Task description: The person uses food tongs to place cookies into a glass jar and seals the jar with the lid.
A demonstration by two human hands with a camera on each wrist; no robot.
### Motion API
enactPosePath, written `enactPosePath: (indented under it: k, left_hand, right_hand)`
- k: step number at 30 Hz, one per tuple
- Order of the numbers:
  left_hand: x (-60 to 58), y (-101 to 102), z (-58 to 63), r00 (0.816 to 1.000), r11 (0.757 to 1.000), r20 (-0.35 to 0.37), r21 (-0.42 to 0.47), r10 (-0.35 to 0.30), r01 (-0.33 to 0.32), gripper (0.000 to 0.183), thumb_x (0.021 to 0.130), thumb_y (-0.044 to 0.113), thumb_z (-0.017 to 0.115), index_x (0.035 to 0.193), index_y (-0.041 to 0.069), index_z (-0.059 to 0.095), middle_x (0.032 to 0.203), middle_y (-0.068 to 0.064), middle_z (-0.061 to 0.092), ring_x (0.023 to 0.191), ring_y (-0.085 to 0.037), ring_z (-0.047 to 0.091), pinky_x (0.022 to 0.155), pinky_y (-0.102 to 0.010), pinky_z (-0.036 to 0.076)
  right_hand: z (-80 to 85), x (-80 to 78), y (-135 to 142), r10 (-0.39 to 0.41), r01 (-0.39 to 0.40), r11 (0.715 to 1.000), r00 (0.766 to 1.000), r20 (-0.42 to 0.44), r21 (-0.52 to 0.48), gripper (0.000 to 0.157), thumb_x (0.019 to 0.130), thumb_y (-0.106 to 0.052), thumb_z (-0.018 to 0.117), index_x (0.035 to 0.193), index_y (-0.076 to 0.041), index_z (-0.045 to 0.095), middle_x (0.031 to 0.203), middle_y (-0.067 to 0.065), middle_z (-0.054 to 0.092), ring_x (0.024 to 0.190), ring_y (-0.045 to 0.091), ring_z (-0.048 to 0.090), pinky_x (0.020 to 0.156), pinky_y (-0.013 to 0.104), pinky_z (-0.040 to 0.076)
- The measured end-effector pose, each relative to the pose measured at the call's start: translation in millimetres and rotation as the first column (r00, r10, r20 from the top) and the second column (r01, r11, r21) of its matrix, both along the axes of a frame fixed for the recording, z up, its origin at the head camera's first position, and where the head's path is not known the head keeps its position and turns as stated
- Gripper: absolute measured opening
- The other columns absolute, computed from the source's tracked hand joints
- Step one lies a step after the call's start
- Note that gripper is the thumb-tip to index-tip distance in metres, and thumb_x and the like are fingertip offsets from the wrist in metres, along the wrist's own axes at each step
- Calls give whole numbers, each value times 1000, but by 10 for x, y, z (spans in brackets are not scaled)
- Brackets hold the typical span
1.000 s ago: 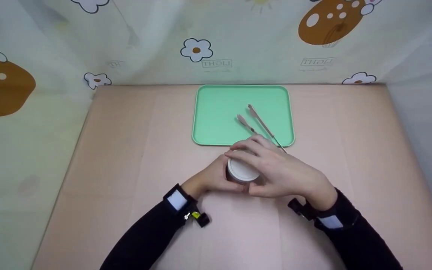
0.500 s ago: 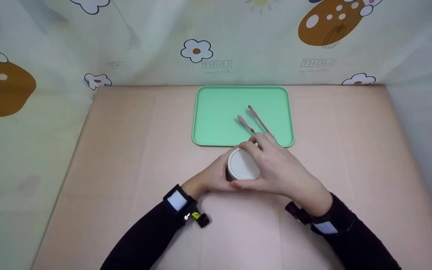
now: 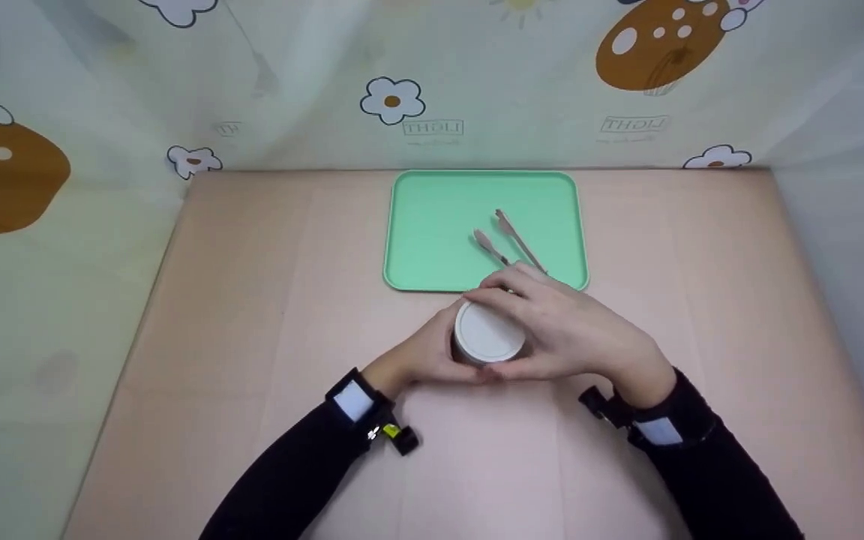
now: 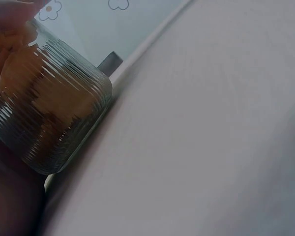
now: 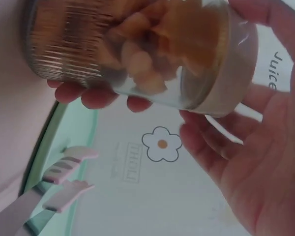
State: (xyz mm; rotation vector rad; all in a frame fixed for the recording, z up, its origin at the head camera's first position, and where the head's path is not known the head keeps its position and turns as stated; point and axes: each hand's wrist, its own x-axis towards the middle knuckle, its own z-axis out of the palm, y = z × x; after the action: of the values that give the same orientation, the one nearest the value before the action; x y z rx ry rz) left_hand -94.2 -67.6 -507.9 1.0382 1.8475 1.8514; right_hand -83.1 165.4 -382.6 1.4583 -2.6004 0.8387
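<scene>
A clear ribbed glass jar (image 5: 137, 44) holds orange-brown pieces and has a pale lid (image 3: 490, 331) on top. My left hand (image 3: 428, 349) grips the jar's body; its fingertips show along the glass in the right wrist view. Around the lid curve the thumb and fingers of my right hand (image 3: 578, 330), the thumb at the near side and the fingers at the far side. In the left wrist view, the jar's lower end is close to the table. Pink-tipped tongs (image 3: 523, 241) lie just beyond my right hand, which hides their rear part.
The tongs' tips rest over a green tray (image 3: 432, 232) at the back of the table. A pinkish cover (image 3: 237, 300) spreads over the tabletop. Patterned curtains (image 3: 289, 90) stand behind it and along the sides.
My right hand has shifted round the lid: the fingers lay across its top, drew back to the right, and are now curved round its edge. My left hand and the jar stay put.
</scene>
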Motion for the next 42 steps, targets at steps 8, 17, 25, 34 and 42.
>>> enactPosePath:
  k: [8, 17, 25, 34, 42]
  left_hand:
    - [1, 15, -4, 1000, 1000, -9, 7, 8, -8, 102, 80, 30, 90, 164, 5, 39, 152, -9, 58, 138, -26, 56, 123, -45, 42]
    - [14, 25, 9, 1000, 1000, -9, 12, -10, 11, 95, 78, 20, 93, 158, 4, 43, 145, -9, 62, 133, -25, 59, 121, -44, 44]
    - [22, 16, 18, 1000, 1000, 0, -7, -9, 9, 107, 78, 19, 93, 166, 2, 34, 152, -12, 58, 139, -25, 55, 125, -44, 40]
    - [24, 6, 19, 998, 1000, 57, 0, -26, 26, 121, 76, 18, 93, 174, 10, 24, 164, -7, 50, 146, -24, 50, 129, -43, 34]
    - [20, -13, 5, 999, 999, 41, -49, 2, 0, 121, 73, 24, 93, 172, 4, 26, 159, -11, 54, 142, -23, 53, 127, -42, 37]
  right_hand:
    - [-21, 35, -70, -146, 149, 987, 987, -64, 54, 84, 79, -75, 85, 131, -12, 70, 115, 4, 59, 104, 20, 60, 90, 40, 59]
    - [-18, -37, 60, 110, -109, 994, 992, 59, -18, 81, 88, -40, 90, 157, -12, 58, 148, 6, 56, 140, 21, 52, 114, 45, 52]
    - [-38, -19, -5, 42, -43, 999, 999, -17, -33, 74, 84, -46, 92, 144, -10, 67, 128, 6, 63, 121, 21, 61, 100, 41, 57]
    - [-43, 11, -57, -6, 5, 1000, 999, -36, -20, 76, 83, -51, 92, 142, -8, 69, 117, 6, 62, 109, 20, 61, 92, 38, 57]
    - [-51, 24, -80, -31, 30, 999, 999, -29, -30, 75, 82, -51, 93, 139, -9, 70, 116, 6, 61, 105, 20, 62, 89, 37, 58]
